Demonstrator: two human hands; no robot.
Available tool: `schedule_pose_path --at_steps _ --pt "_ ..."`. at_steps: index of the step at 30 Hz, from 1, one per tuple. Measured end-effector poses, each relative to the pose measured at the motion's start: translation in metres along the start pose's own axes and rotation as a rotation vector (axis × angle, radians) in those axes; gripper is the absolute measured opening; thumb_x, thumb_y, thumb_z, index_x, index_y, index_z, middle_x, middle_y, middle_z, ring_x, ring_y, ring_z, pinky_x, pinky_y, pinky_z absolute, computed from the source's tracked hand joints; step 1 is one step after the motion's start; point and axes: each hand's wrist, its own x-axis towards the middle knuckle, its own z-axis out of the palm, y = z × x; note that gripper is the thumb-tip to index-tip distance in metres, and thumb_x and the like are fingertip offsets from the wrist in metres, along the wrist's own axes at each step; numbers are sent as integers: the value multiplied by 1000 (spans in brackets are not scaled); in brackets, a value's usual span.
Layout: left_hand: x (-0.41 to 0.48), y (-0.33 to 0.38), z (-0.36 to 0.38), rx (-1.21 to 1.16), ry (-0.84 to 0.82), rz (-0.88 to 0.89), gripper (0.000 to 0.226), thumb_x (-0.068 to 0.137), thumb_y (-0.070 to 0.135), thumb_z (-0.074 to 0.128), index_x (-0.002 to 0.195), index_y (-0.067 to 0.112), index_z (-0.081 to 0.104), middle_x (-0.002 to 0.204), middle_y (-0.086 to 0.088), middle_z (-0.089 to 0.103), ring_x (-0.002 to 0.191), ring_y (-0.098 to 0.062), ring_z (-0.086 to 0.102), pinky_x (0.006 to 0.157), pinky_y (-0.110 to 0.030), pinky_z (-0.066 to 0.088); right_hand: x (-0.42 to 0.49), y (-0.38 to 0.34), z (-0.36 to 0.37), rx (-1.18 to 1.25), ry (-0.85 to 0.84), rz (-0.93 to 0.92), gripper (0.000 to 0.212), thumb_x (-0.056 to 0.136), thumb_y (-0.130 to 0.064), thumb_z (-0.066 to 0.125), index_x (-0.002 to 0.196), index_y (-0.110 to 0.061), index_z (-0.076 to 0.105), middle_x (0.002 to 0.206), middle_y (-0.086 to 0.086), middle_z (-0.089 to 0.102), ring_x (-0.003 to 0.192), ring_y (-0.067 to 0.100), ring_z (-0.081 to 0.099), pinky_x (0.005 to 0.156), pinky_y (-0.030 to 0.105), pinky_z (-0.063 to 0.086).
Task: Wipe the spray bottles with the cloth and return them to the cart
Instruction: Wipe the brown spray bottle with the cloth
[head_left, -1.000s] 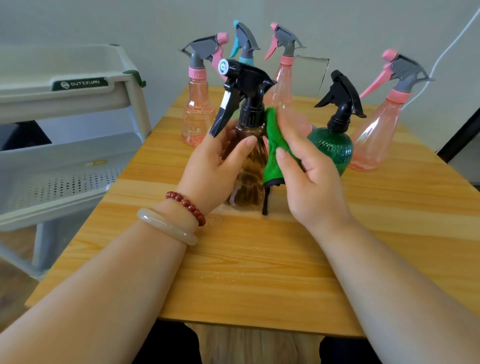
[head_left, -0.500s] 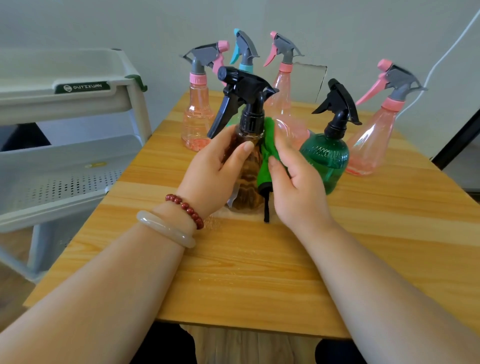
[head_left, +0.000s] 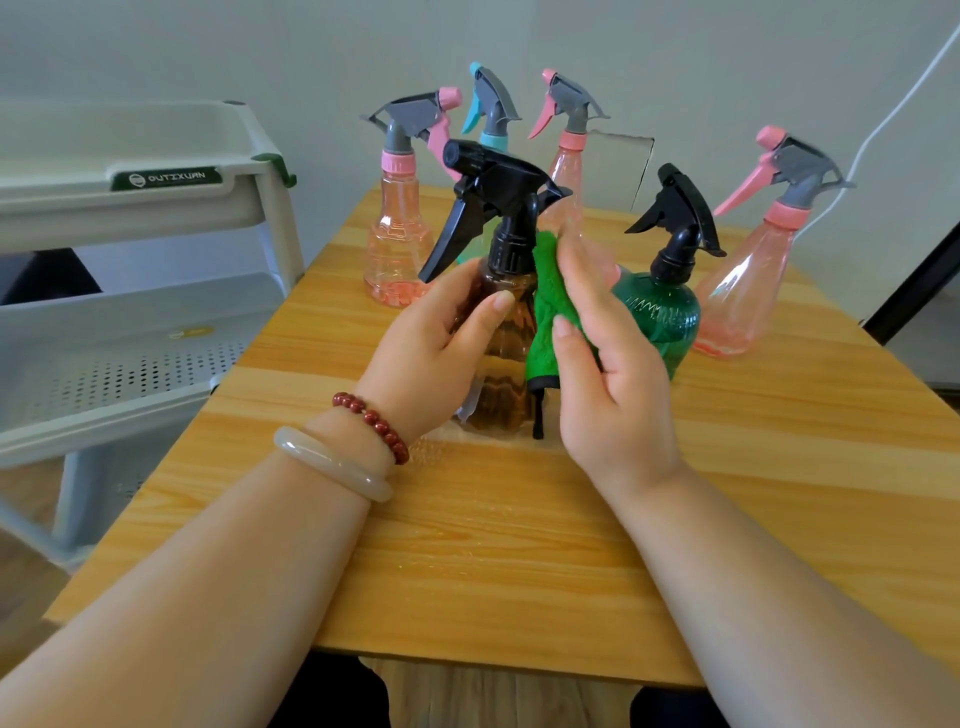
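Wooden table (head_left: 493, 545) fills the near view, with both forearms reaching over its front edge. Just beyond them the left hand (head_left: 431, 353) curls round the body of the amber bottle (head_left: 511, 374), thumb across its front. The bottle stands upright, long axis vertical, its black trigger pointing left and down; its base seems to rest on the table, though the fingers hide part of it. Touching its right side hangs the green cloth (head_left: 550, 306), pinched between the thumb and fingers of the right hand (head_left: 613, 374) and pressed against the neck and shoulder.

Wiping looks to be under way. A downward stroke along the bottle's height would cover the side.

Behind stand the green bottle (head_left: 660, 312) and four clear ones with coloured triggers, none yet wiped by the look of it. The cart (head_left: 156, 208) lies to the left, so the left hand, already gripping the bottle, is the nearer one for the return.
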Motion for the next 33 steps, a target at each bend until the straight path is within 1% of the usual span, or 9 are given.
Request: schedule_pose_path --at_steps 2,6,12,15,17,22,26,29,33 --pt "0 0 0 -4 -6 0 27 102 25 46 128 27 50 94 20 59 82 16 56 71 -3 43 1 4 4 -23 -1 -36 48 100 5 41 147 -2 35 152 -5 31 146 5 25 118 19 21" --pt "0 1 -2 9 -26 -8 21 102 26 45 121 34 46 88 18 58 77 15 55 67 -4 43 6 9 2 59 -43 183 47 102 -1 41 148 -11 39 153 -4 39 141 -4 29 113 9 23" --pt "0 -1 0 9 -47 -2 23 102 29 44 125 33 47 101 7 65 89 -4 60 77 -14 48 2 3 5 -3 7 28 50 101 1 40 150 -6 30 153 -8 30 147 4 23 119 19 20" --pt "0 0 -1 26 -54 -6 23 102 29 43 125 34 46 87 10 62 75 2 58 63 -11 46 6 6 3 32 -36 197 49 103 -4 39 150 -16 34 151 -13 35 140 -9 26 113 8 20" --pt "-1 0 0 16 -60 -12 26 103 29 43 128 32 47 90 17 61 80 10 58 66 -4 43 4 7 -1 41 -63 240 48 103 -4 40 149 -19 37 146 -21 36 131 -22 28 107 2 22" --pt "0 -5 5 -32 -57 -1 27 100 41 48 126 39 43 124 8 55 109 11 51 88 -2 39 -1 3 2 -37 43 -27 48 100 4 40 147 0 34 151 -4 34 145 3 26 118 19 22" --pt "2 -6 4 42 45 -28 27 95 39 56 122 37 51 118 11 52 104 13 48 86 1 36 2 7 3 -21 -57 146 49 101 1 42 148 -13 41 141 -2 54 125 -4 49 103 12 39" --pt "3 -7 3 -18 104 -53 33 94 35 59 124 34 48 114 14 60 105 4 58 87 -8 46 0 7 0 -18 -62 155 49 101 1 43 147 -14 38 143 -17 38 131 -20 32 109 5 26" --pt "1 -7 3 -45 99 -51 36 97 28 57 131 22 49 111 14 62 105 3 61 89 -16 51 2 3 7 -39 -18 11 51 101 2 41 149 -9 29 151 -7 31 146 4 26 117 17 22"
